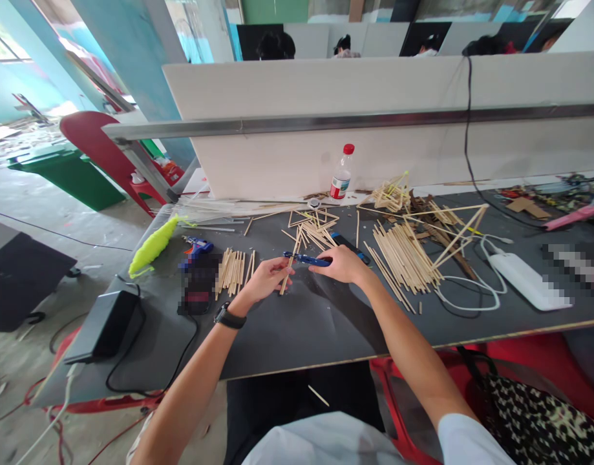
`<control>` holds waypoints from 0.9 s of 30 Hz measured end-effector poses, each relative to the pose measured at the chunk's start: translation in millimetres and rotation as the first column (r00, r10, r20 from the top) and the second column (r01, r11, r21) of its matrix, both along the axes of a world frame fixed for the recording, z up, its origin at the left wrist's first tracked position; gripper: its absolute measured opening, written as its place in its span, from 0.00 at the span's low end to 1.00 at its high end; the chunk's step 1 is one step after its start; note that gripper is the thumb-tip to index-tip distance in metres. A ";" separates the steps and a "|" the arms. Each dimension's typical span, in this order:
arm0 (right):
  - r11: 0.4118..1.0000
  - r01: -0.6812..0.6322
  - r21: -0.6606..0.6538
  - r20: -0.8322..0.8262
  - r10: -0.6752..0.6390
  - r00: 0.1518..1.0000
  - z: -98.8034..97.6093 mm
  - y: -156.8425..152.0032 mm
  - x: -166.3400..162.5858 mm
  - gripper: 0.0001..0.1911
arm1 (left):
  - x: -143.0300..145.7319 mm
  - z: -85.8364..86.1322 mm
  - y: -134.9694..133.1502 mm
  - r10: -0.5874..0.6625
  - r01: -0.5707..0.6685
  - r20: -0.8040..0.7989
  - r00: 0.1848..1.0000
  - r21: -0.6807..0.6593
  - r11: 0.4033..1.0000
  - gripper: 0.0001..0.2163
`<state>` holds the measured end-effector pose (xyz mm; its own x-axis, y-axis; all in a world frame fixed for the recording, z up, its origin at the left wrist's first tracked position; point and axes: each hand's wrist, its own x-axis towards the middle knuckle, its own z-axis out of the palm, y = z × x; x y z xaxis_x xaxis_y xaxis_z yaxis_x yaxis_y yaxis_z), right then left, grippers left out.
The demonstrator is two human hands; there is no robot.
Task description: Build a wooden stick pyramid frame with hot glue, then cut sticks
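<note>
Over the middle of the dark table, my left hand (267, 279) pinches a thin wooden stick (284, 287), held nearly upright. My right hand (344, 263) is closed around blue-handled cutting pliers (312, 260). Their jaws point left and meet the stick just above my left fingers; whether they bite into it I cannot tell. To the left of my left hand lies a row of short sticks (230, 272). Beyond both hands is a loose heap of sticks (315, 234). A bundle of longer sticks (407, 257) lies to the right of my right hand.
A blue glue gun (198, 245) and a yellow-green bag (155, 247) lie at left, near a black box (103, 326) with cables. A red-capped bottle (342, 174) stands against the white partition (277, 161). At right are a stick frame (464, 239) and a white power bank (527, 279).
</note>
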<state>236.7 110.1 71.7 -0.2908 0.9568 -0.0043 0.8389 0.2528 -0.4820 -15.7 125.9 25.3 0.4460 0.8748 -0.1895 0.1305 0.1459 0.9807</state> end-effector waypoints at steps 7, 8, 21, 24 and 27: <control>1.000 0.012 -0.014 -0.044 -0.013 0.999 0.5 0.6 -1.2 0.27 | 0.3 -0.1 -0.1 0.020 -0.020 -0.009 1.000 -0.008 1.000 0.24; 1.000 0.015 -0.013 -0.040 -0.016 0.999 0.8 0.5 -1.4 0.28 | 0.1 -0.1 -0.1 0.022 -0.022 -0.006 1.000 -0.004 1.000 0.24; 1.000 0.018 0.013 0.038 -0.019 0.999 1.5 -0.2 -2.2 0.34 | 3.7 -2.1 -1.2 0.054 -0.054 0.034 0.998 -0.014 0.998 0.24; 1.000 0.021 0.016 0.016 -0.022 1.000 -1.9 0.8 -1.5 0.36 | 4.3 -2.0 -1.3 0.049 -0.049 0.039 0.998 -0.007 0.999 0.24; 0.999 0.034 0.007 0.005 -0.034 0.999 -7.2 2.7 -1.2 0.40 | 4.5 -2.6 -1.0 0.044 -0.044 0.029 0.999 0.001 0.999 0.25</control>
<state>235.5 112.8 64.5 -0.2584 0.9660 0.0007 0.8495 0.2276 -0.4760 -11.2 124.9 22.7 0.4120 0.8940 -0.1761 0.0956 0.1498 0.9841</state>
